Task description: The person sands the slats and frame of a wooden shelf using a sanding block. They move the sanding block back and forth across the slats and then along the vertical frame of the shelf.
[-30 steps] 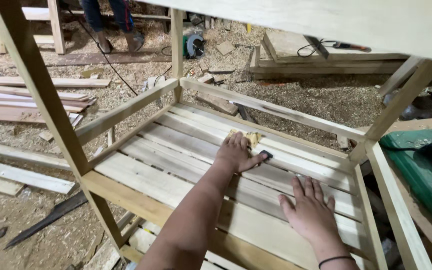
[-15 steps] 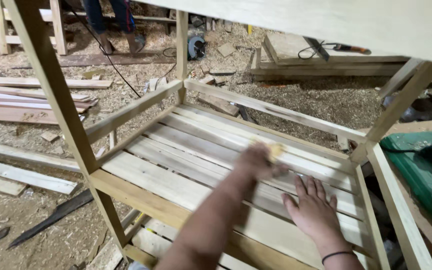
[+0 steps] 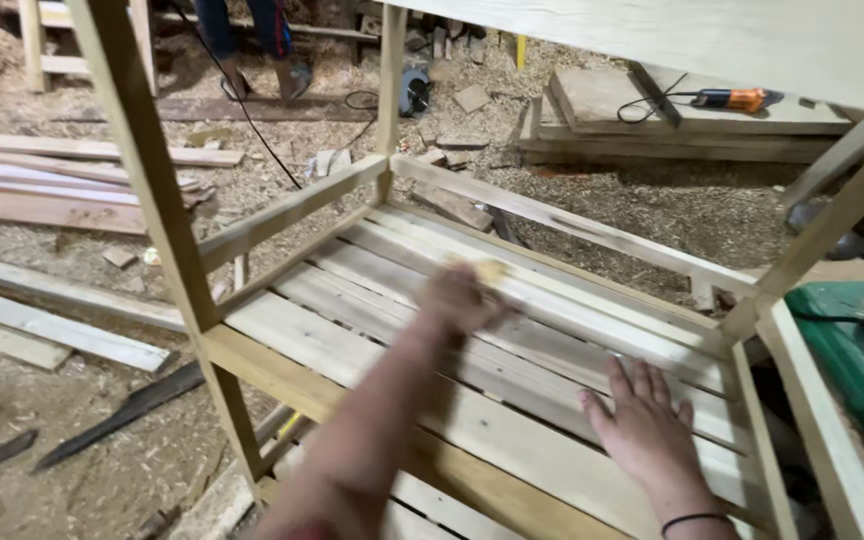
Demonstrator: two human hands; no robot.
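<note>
Sandpaper (image 3: 490, 270), a small yellowish scrap, sat under the fingertips of my left hand (image 3: 460, 298) on the slatted shelf (image 3: 352, 320) of a pale wooden rack; the hand was blurred, so I could only say its grip looked closed down over the scrap, pressing it against a slat near the middle of the shelf. My right hand (image 3: 647, 432) lay flat on the slats nearer to me, fingers spread and holding nothing, with a dark band at the wrist. A front post (image 3: 152, 200) of the rack rose on the left, and a pale board crossed the top of the view. To the right, just outside the frame, I saw a green case (image 3: 852, 350) with rounded edges; I could not make out any label on it. Beyond the rack, an orange power tool (image 3: 732, 98) with a black cord lay on stacked boards (image 3: 652, 130). Sawdust covered the floor, with loose planks (image 3: 62, 200) to the left and a dark blade-like strip (image 3: 122, 415) lying near the post's foot. Another person's legs (image 3: 247, 40) stood at the far edge.
</note>
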